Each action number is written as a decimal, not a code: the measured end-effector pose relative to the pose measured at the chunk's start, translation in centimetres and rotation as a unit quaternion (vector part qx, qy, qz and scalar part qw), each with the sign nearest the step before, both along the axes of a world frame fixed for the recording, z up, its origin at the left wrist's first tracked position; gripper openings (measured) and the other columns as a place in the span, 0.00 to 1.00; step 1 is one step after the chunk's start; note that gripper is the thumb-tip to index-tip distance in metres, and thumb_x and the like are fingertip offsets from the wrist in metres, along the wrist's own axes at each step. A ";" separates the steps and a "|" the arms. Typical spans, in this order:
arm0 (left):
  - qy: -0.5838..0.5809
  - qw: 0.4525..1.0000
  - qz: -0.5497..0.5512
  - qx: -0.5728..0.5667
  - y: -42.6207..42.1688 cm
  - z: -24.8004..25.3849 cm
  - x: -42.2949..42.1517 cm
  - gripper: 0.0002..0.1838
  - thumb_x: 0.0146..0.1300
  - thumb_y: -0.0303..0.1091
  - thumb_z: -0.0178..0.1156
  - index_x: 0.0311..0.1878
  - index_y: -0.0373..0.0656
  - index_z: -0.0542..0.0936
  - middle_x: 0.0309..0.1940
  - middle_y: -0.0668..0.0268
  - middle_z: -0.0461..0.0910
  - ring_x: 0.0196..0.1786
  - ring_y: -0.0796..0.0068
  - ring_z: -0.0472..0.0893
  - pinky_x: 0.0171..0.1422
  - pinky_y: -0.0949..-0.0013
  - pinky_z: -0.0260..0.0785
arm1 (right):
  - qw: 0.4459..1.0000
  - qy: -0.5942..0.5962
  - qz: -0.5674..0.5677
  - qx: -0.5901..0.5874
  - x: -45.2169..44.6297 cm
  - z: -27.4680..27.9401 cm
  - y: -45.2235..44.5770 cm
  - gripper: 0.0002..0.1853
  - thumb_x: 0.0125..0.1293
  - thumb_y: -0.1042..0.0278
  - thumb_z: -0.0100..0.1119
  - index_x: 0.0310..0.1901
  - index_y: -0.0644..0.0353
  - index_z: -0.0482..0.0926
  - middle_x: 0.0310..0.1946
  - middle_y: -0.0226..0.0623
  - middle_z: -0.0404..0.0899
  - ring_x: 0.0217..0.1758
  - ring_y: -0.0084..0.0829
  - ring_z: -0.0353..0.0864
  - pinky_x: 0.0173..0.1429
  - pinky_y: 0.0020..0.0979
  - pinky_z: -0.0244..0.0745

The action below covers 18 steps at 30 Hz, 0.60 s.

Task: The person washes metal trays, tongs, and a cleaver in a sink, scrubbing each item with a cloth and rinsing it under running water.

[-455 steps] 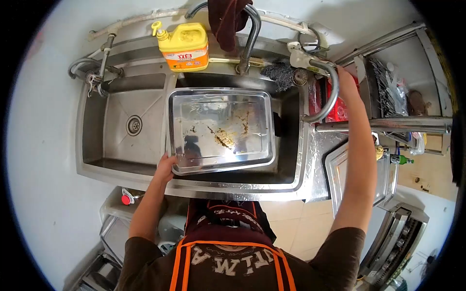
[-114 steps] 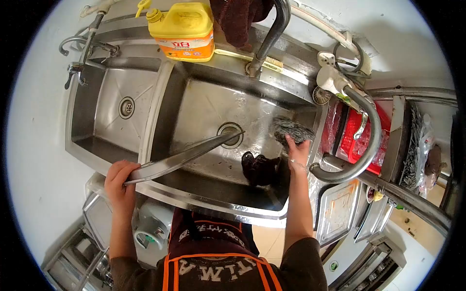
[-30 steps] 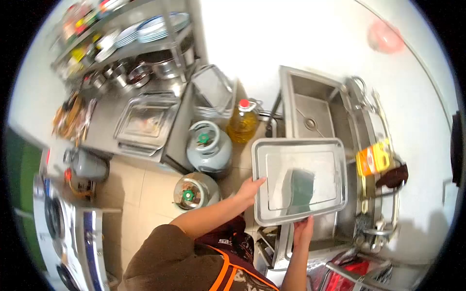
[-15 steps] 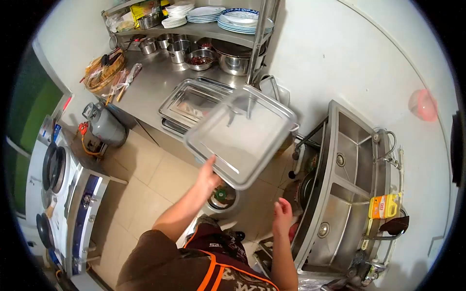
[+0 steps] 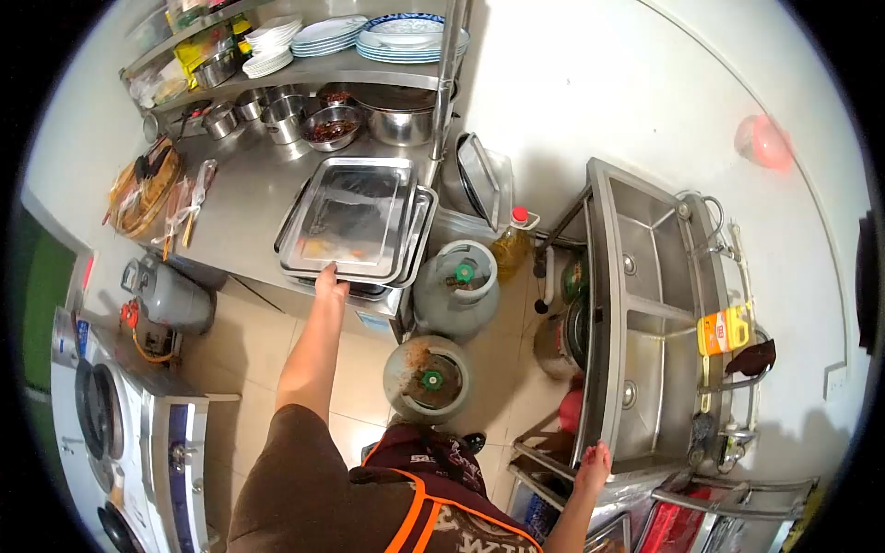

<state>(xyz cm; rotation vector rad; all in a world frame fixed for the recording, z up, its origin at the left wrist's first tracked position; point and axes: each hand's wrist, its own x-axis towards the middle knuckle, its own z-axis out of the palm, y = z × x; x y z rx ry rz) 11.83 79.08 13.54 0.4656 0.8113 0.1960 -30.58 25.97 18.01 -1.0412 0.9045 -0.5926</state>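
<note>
A clear rectangular lid (image 5: 355,207) lies over a stack of metal trays (image 5: 422,230) at the near corner of the steel table. My left hand (image 5: 332,281) grips the lid's front edge, thumb on top and the other fingers hidden below. Something orange and yellow shows through the lid. My right hand (image 5: 595,465) is at the front corner of the steel double sink (image 5: 636,405), fingers loosely raised with nothing in them; I cannot tell if it touches the rim.
Two gas cylinders (image 5: 426,378) stand on the floor before me, beside an oil bottle (image 5: 513,251). Pots (image 5: 286,118) and a wicker basket (image 5: 143,194) sit on the table (image 5: 244,203), under a shelf of plates (image 5: 410,39). A stove (image 5: 138,415) is at left.
My left hand has carried the lid left, from mid-air over the cylinders down onto the trays. My right hand has moved right and nearer my body. The view has shifted right.
</note>
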 end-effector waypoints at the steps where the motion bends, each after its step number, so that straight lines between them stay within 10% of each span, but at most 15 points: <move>1: 0.001 1.000 -0.007 0.002 0.2 0.3 -0.3 0.19 0.64 0.29 0.47 0.57 0.34 0.64 0.53 0.54 0.69 0.54 0.55 0.71 0.59 0.48 0.64 | 1.000 0.007 -0.016 0.010 -0.4 0.4 1.0 0.07 0.63 0.66 0.55 0.38 0.59 0.74 0.27 0.26 0.73 0.30 0.18 0.72 0.35 0.17 0.70; 9: 0.018 0.976 -0.126 0.176 4.0 -1.5 -2.1 0.21 0.63 0.30 0.47 0.59 0.38 0.64 0.54 0.56 0.68 0.52 0.62 0.72 0.49 0.61 0.70 | 0.998 -0.048 -0.022 0.015 -4.9 -0.5 2.3 0.09 0.65 0.68 0.52 0.42 0.64 0.75 0.27 0.29 0.72 0.30 0.21 0.71 0.36 0.20 0.70; 13: -0.090 0.835 -0.376 0.390 11.0 -8.7 -1.5 0.24 0.65 0.40 0.40 0.58 0.32 0.63 0.53 0.50 0.67 0.53 0.54 0.70 0.56 0.51 0.66 | 0.993 0.053 -0.104 -0.011 -9.0 0.6 4.5 0.10 0.65 0.70 0.48 0.45 0.63 0.75 0.34 0.36 0.77 0.32 0.26 0.76 0.39 0.24 0.73; 14: -0.052 0.900 -0.324 0.286 10.9 -8.9 1.5 0.25 0.64 0.41 0.39 0.57 0.31 0.64 0.53 0.47 0.67 0.54 0.49 0.69 0.57 0.46 0.65 | 0.995 0.022 -0.096 -0.011 -10.9 0.3 4.8 0.09 0.65 0.69 0.49 0.43 0.62 0.76 0.32 0.34 0.77 0.30 0.26 0.76 0.37 0.24 0.73; 18: 0.012 0.832 -0.352 0.428 14.7 -8.9 0.5 0.27 0.63 0.45 0.43 0.57 0.32 0.66 0.52 0.55 0.70 0.52 0.57 0.71 0.57 0.62 0.65 | 0.946 0.150 -0.281 -0.055 -19.0 1.3 5.9 0.08 0.64 0.66 0.51 0.41 0.59 0.76 0.27 0.29 0.75 0.27 0.23 0.76 0.32 0.23 0.72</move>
